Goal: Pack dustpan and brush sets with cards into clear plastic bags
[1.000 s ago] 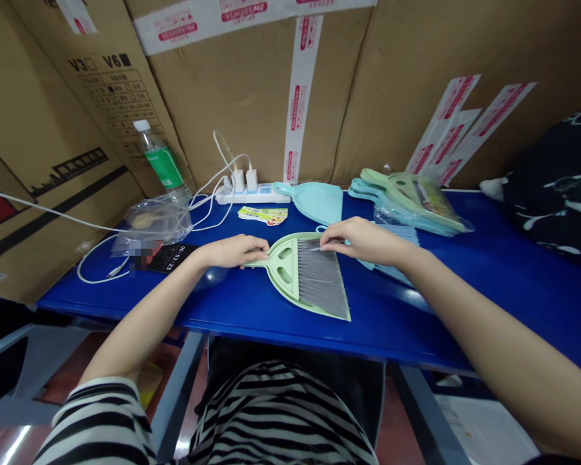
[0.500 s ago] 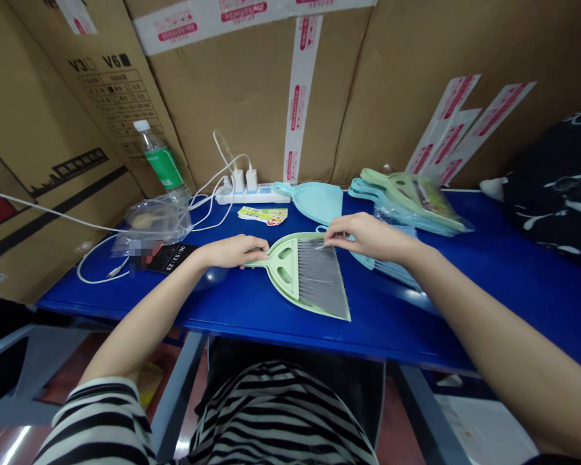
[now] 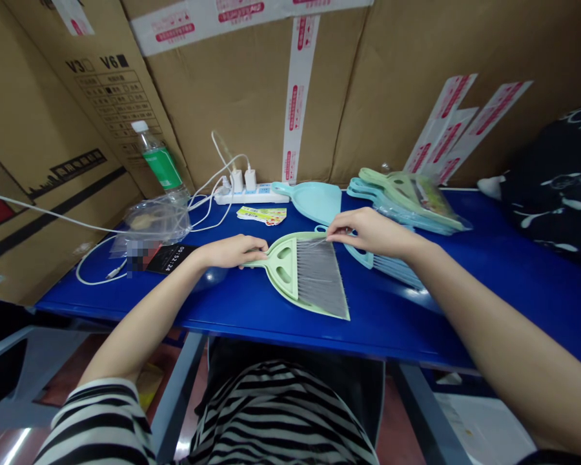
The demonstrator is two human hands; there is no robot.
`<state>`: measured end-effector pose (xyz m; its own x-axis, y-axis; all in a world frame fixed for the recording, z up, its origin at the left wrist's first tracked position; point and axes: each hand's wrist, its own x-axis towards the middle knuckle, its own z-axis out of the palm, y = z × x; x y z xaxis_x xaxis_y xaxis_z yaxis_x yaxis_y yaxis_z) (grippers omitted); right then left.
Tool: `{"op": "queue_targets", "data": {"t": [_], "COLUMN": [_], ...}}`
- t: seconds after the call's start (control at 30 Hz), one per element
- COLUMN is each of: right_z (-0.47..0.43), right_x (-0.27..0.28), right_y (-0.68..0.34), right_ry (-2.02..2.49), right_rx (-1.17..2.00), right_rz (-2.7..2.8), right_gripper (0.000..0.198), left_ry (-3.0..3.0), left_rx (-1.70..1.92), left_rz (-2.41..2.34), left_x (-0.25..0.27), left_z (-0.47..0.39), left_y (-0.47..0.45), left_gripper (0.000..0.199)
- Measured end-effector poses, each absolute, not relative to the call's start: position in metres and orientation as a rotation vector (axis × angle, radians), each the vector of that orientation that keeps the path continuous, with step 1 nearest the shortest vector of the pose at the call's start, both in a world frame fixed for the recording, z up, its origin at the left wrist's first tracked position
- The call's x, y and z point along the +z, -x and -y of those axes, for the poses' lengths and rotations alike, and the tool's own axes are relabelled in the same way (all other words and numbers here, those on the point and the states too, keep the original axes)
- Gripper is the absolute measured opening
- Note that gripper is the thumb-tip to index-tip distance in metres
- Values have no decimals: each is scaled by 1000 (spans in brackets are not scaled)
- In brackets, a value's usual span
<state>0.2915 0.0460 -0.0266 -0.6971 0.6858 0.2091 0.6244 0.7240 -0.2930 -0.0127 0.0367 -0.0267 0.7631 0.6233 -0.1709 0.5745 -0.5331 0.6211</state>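
A pale green hand brush (image 3: 319, 278) with grey bristles lies nested in a pale green dustpan (image 3: 279, 292) on the blue table. My left hand (image 3: 233, 251) is closed round their handles at the left. At the far corner of the brush, my right hand (image 3: 358, 231) pinches a few bristles between thumb and fingertips, drawing them out to the side. A light blue brush (image 3: 392, 266) lies just beyond, partly hidden under my right wrist.
Behind stands a light blue dustpan (image 3: 317, 200) beside a white power strip (image 3: 266, 192) and a printed card (image 3: 262, 215). Bagged sets (image 3: 416, 200) are stacked at the back right. A bottle (image 3: 161, 161), plastic bag (image 3: 150, 219), cables and phone (image 3: 169, 258) occupy the left.
My right hand has shifted slightly, still pinching bristles at the far corner of the brush. My left hand keeps its grip on the handles. The view has moved a little.
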Motion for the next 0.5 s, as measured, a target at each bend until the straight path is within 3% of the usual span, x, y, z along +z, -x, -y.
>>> {"op": "queue_targets", "data": {"t": [0.23,0.5], "right_z": [-41,-43], "right_x": [-37,-35], "right_y": [-274,-280], "right_ry": [1053,1027], "right_rx": [423,296], "right_rz": [2700,2695], "right_gripper": [15,17], "left_ry": [-2278,-2285], "left_rx": [73,91], "left_rz": [-906,-899], "left_x": [-27,-27], "left_z": [-37,-37], "left_y": [13,12], "left_gripper": [26,26]}}
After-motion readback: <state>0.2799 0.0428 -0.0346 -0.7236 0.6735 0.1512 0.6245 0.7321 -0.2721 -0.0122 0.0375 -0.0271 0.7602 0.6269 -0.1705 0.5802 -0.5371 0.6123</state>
